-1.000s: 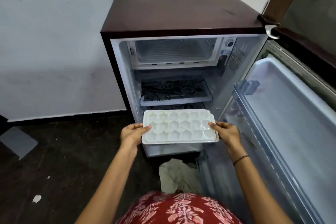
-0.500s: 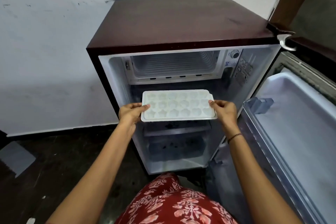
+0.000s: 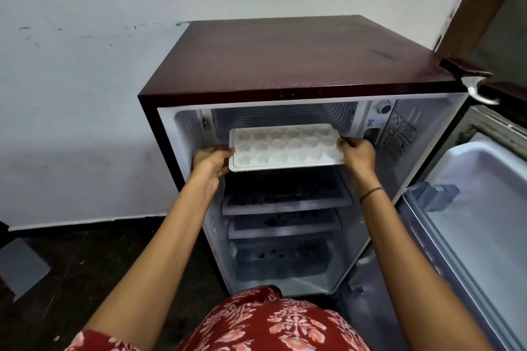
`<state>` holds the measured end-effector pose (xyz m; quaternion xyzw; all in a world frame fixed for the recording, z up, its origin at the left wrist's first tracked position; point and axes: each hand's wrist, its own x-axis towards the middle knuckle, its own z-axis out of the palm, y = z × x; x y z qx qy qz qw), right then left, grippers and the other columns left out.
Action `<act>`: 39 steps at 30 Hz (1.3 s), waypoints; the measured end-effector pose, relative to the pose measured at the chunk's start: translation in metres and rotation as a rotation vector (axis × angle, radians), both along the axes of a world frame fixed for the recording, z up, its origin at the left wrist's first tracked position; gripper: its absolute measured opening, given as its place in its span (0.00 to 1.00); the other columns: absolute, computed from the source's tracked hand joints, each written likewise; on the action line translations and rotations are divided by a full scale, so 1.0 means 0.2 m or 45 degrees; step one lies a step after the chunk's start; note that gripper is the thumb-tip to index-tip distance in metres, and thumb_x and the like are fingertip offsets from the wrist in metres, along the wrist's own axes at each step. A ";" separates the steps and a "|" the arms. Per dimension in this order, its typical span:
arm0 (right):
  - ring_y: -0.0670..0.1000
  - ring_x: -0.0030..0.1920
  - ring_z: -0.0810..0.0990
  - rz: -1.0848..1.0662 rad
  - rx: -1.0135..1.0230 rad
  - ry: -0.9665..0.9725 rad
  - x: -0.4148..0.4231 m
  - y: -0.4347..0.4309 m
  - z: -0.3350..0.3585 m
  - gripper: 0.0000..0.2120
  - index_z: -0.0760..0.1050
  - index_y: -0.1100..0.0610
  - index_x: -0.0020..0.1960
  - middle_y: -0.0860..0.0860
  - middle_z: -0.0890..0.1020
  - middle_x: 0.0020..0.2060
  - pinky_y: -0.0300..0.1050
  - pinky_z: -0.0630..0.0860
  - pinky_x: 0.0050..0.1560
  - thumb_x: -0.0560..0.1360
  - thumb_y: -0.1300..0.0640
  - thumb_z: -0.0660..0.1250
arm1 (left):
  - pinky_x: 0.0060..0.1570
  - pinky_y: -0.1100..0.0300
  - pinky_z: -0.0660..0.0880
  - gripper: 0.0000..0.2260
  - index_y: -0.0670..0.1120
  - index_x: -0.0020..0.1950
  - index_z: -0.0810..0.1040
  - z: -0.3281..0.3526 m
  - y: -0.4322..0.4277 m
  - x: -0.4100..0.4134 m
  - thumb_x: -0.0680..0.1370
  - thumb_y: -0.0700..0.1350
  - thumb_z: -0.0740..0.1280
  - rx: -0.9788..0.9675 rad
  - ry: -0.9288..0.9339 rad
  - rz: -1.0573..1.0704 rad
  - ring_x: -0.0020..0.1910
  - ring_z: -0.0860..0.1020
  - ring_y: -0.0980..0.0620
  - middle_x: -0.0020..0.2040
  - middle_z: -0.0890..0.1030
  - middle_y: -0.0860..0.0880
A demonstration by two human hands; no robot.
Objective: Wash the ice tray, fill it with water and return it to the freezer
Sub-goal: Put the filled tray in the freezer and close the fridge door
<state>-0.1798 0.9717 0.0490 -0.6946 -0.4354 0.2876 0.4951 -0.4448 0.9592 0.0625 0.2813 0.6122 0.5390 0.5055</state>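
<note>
Both hands hold the white ice tray (image 3: 285, 148) level at the mouth of the freezer compartment (image 3: 285, 117); its long axis runs left to right, parallel to that opening, with the far edge at the threshold; the left hand (image 3: 209, 162) grips the left short end, fingers curled round the rim; the right hand (image 3: 358, 155) pinches the right short end likewise; neither hand lies nearer the compartment; the next move is judged a straight push inward, tray kept flat.
</note>
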 end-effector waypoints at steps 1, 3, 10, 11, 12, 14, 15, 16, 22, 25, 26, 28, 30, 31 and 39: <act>0.58 0.54 0.79 0.010 -0.002 -0.005 0.00 0.03 0.01 0.13 0.79 0.65 0.56 0.61 0.82 0.52 0.46 0.74 0.48 0.78 0.59 0.62 | 0.24 0.67 0.76 0.03 0.37 0.45 0.77 0.01 0.02 0.01 0.74 0.32 0.67 0.010 -0.001 0.000 0.35 0.77 0.52 0.42 0.79 0.42; 0.59 0.54 0.79 0.032 -0.004 -0.016 0.01 0.08 0.02 0.12 0.80 0.64 0.54 0.61 0.82 0.51 0.46 0.73 0.46 0.78 0.59 0.62 | 0.34 0.62 0.79 0.11 0.33 0.56 0.76 0.03 0.06 0.02 0.75 0.30 0.65 0.019 0.002 -0.010 0.42 0.80 0.45 0.51 0.80 0.38; 0.56 0.54 0.78 0.066 0.011 0.116 0.01 0.24 0.00 0.10 0.76 0.67 0.54 0.59 0.80 0.52 0.50 0.76 0.55 0.77 0.63 0.62 | 0.34 0.65 0.77 0.16 0.38 0.65 0.71 0.04 0.23 0.06 0.79 0.30 0.55 -0.043 0.021 -0.091 0.36 0.74 0.53 0.54 0.79 0.40; 0.57 0.55 0.78 0.073 -0.002 0.134 0.01 0.27 -0.01 0.10 0.76 0.68 0.55 0.61 0.80 0.54 0.52 0.76 0.57 0.77 0.62 0.63 | 0.28 0.66 0.76 0.16 0.38 0.67 0.70 0.03 0.25 0.06 0.80 0.31 0.54 -0.073 0.008 -0.089 0.34 0.73 0.54 0.47 0.79 0.43; 0.58 0.56 0.77 0.082 -0.016 0.149 0.01 0.29 -0.02 0.11 0.76 0.68 0.56 0.62 0.79 0.56 0.52 0.76 0.58 0.78 0.62 0.63 | 0.24 0.67 0.74 0.17 0.38 0.68 0.69 0.02 0.28 0.06 0.81 0.32 0.53 -0.099 0.001 -0.095 0.34 0.72 0.55 0.42 0.76 0.45; 0.60 0.60 0.76 0.096 -0.052 0.203 0.01 0.33 -0.04 0.12 0.74 0.69 0.59 0.62 0.78 0.59 0.48 0.74 0.60 0.78 0.64 0.62 | 0.18 0.66 0.72 0.17 0.37 0.69 0.68 0.00 0.33 0.05 0.81 0.32 0.53 -0.108 -0.002 -0.097 0.33 0.71 0.54 0.41 0.75 0.46; 0.59 0.61 0.76 0.097 -0.072 0.227 0.01 0.34 -0.04 0.13 0.73 0.68 0.61 0.62 0.77 0.60 0.44 0.73 0.60 0.78 0.66 0.61 | 0.17 0.66 0.72 0.17 0.37 0.69 0.68 -0.01 0.36 0.05 0.80 0.31 0.53 -0.102 0.008 -0.091 0.33 0.71 0.54 0.40 0.74 0.46; 0.59 0.61 0.75 0.101 -0.083 0.239 0.02 0.36 -0.04 0.15 0.72 0.68 0.63 0.62 0.76 0.61 0.42 0.72 0.60 0.78 0.68 0.59 | 0.17 0.65 0.72 0.17 0.37 0.69 0.68 -0.02 0.39 0.04 0.80 0.31 0.53 -0.098 0.008 -0.086 0.33 0.72 0.54 0.39 0.74 0.47; 0.53 0.55 0.74 0.087 -0.061 0.185 0.02 0.42 -0.06 0.15 0.71 0.68 0.64 0.62 0.75 0.62 0.35 0.67 0.51 0.78 0.66 0.59 | 0.21 0.63 0.75 0.16 0.38 0.66 0.71 -0.11 0.52 0.03 0.80 0.32 0.55 -0.111 0.104 -0.049 0.36 0.76 0.51 0.50 0.79 0.43; 0.56 0.51 0.76 0.067 -0.068 -0.008 0.02 0.41 -0.08 0.12 0.73 0.68 0.58 0.64 0.77 0.58 0.42 0.67 0.44 0.80 0.62 0.58 | 0.37 0.55 0.79 0.10 0.39 0.58 0.74 -0.14 0.53 0.07 0.79 0.34 0.57 -0.051 0.258 -0.042 0.40 0.76 0.48 0.59 0.77 0.39; 0.57 0.51 0.76 0.046 -0.054 -0.106 0.01 0.40 -0.09 0.12 0.74 0.68 0.56 0.64 0.78 0.56 0.44 0.68 0.43 0.80 0.61 0.57 | 0.46 0.51 0.78 0.08 0.40 0.53 0.75 -0.15 0.51 0.08 0.78 0.34 0.58 -0.011 0.359 -0.022 0.43 0.77 0.45 0.59 0.77 0.38; 0.59 0.58 0.74 -0.004 0.094 -0.318 0.00 0.36 -0.14 0.14 0.73 0.67 0.60 0.64 0.74 0.61 0.46 0.69 0.54 0.80 0.61 0.56 | 0.59 0.51 0.73 0.10 0.40 0.58 0.76 -0.17 0.43 0.12 0.78 0.37 0.60 0.116 0.736 -0.021 0.59 0.76 0.40 0.62 0.76 0.39; 0.60 0.69 0.65 -0.007 0.354 -0.544 -0.03 0.28 -0.21 0.19 0.66 0.65 0.69 0.63 0.66 0.68 0.44 0.60 0.69 0.80 0.60 0.56 | 0.69 0.54 0.65 0.21 0.41 0.73 0.63 -0.22 0.31 0.15 0.79 0.41 0.60 0.319 1.176 -0.056 0.71 0.65 0.42 0.72 0.66 0.39; 0.60 0.72 0.60 0.020 0.457 -0.690 -0.04 0.23 -0.26 0.22 0.62 0.64 0.72 0.63 0.63 0.71 0.46 0.56 0.72 0.80 0.58 0.56 | 0.72 0.54 0.61 0.25 0.42 0.76 0.58 -0.25 0.25 0.17 0.80 0.43 0.59 0.441 1.361 -0.082 0.74 0.60 0.42 0.75 0.60 0.40; 0.56 0.77 0.48 0.319 0.362 -1.405 -0.08 0.09 -0.53 0.31 0.50 0.58 0.77 0.58 0.51 0.77 0.56 0.46 0.75 0.80 0.43 0.50 | 0.74 0.47 0.42 0.31 0.44 0.78 0.47 -0.48 0.13 0.24 0.80 0.56 0.54 0.593 2.104 -0.406 0.77 0.43 0.47 0.78 0.45 0.44</act>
